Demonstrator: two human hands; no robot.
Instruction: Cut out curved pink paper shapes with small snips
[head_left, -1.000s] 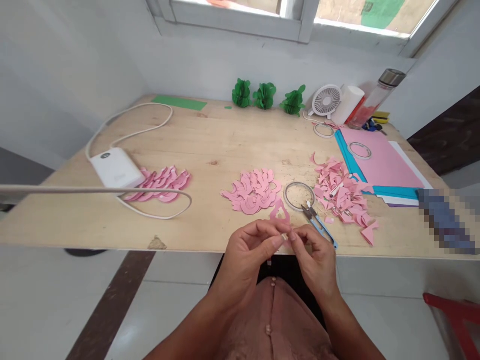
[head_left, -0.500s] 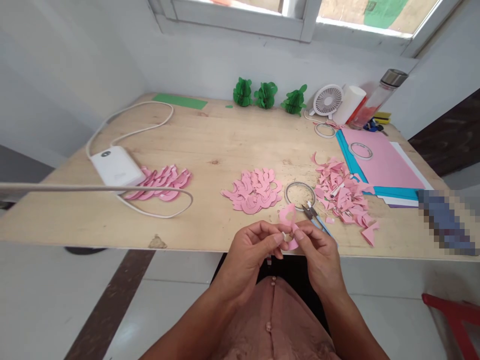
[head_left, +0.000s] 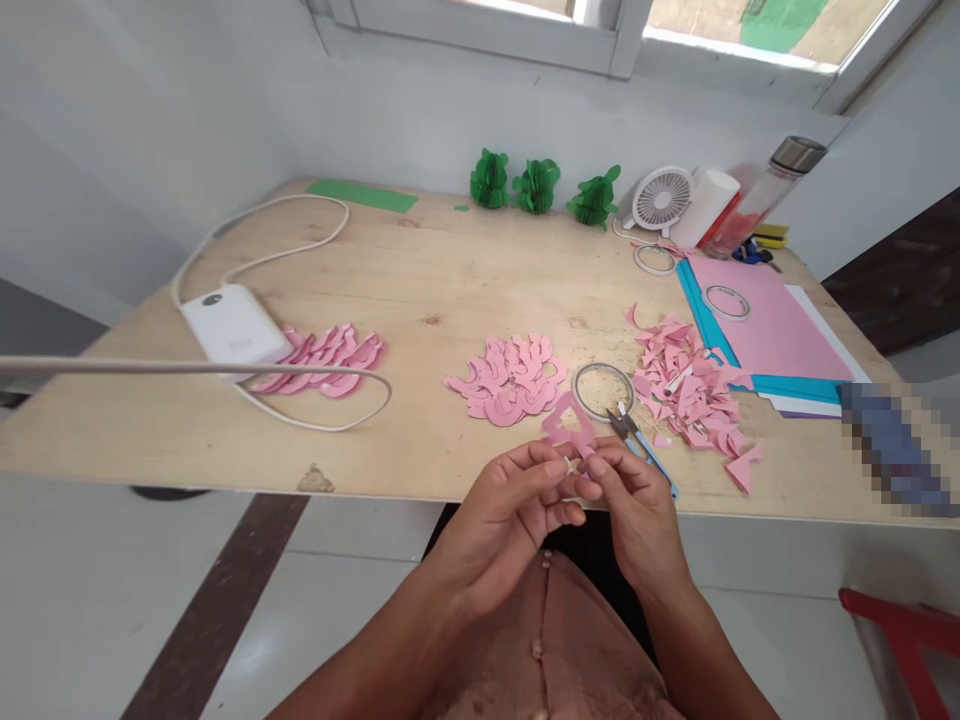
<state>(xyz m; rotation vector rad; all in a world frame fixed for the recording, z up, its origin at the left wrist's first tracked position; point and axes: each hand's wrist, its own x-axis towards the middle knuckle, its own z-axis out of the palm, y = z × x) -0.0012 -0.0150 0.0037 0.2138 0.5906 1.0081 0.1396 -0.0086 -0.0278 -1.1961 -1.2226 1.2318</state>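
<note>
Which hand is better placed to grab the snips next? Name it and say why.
Right, I'd judge: the right hand, though pinching the pink cutout, is beside the snips; the left hand is farther away.

Left hand [head_left: 529, 500] and right hand [head_left: 634, 495], fingers curled, nearly meeting

You have room over tabletop [head_left: 420, 415] between left pink pile [head_left: 337, 360] and middle pink pile [head_left: 514, 382], continuing back toward green figures [head_left: 535, 187]. Right side, snips [head_left: 646, 452], tape ring [head_left: 577, 402] and scrap heap [head_left: 691, 390] obstruct you; left, white box [head_left: 238, 325] and cable [head_left: 150, 367].
</note>
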